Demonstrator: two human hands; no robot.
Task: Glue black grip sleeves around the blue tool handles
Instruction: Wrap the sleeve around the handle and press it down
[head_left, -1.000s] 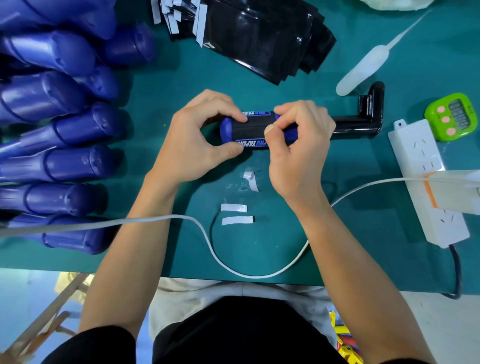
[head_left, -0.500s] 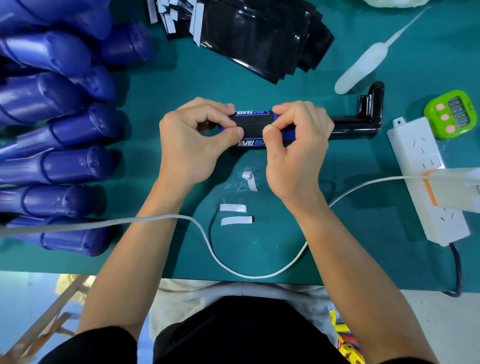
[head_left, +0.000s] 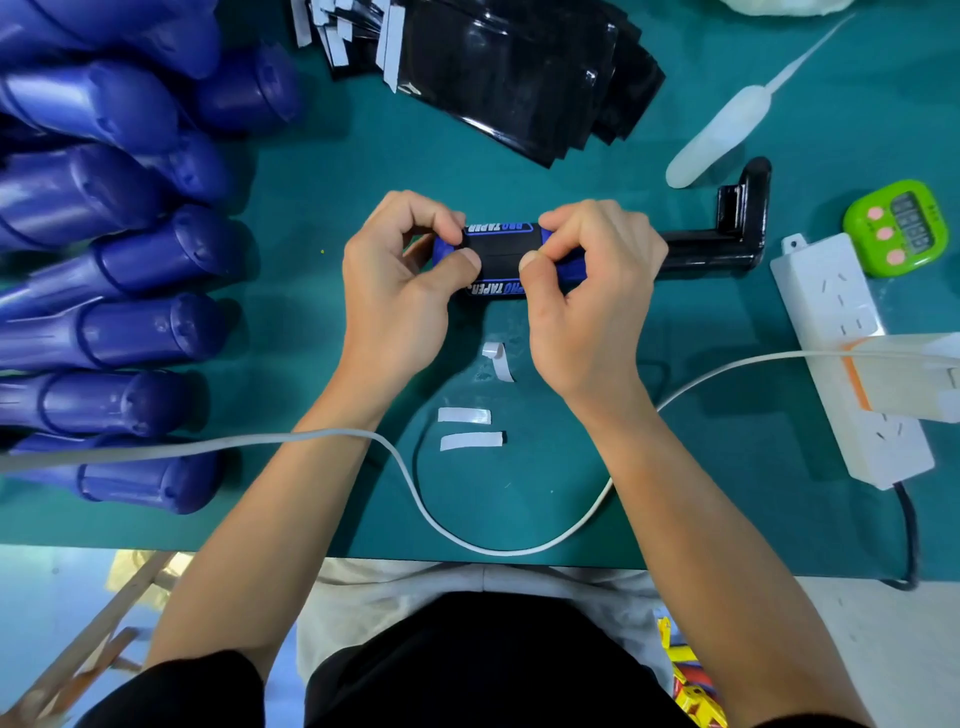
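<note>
A blue tool handle (head_left: 444, 248) lies sideways at the table's middle, mounted on a black L-shaped stand (head_left: 727, 244). A black grip sleeve (head_left: 500, 260) with white lettering is wrapped around it. My left hand (head_left: 400, 291) grips the handle's left end, thumb pressed on the sleeve. My right hand (head_left: 587, 296) grips the right part, thumb pressed on the sleeve's seam. A pile of black sleeves (head_left: 514, 67) lies at the back. Several bare blue handles (head_left: 114, 332) are stacked at the left.
White backing strips (head_left: 467, 428) lie near my wrists. A white cable (head_left: 467, 530) loops over the green mat to a power strip (head_left: 852, 364) at the right. A green timer (head_left: 896, 228) and a white glue applicator (head_left: 727, 130) sit at the back right.
Both thumbs have slid closer together along the sleeve, and my left hand has closed further over the handle's left end. The handle stays on its stand.
</note>
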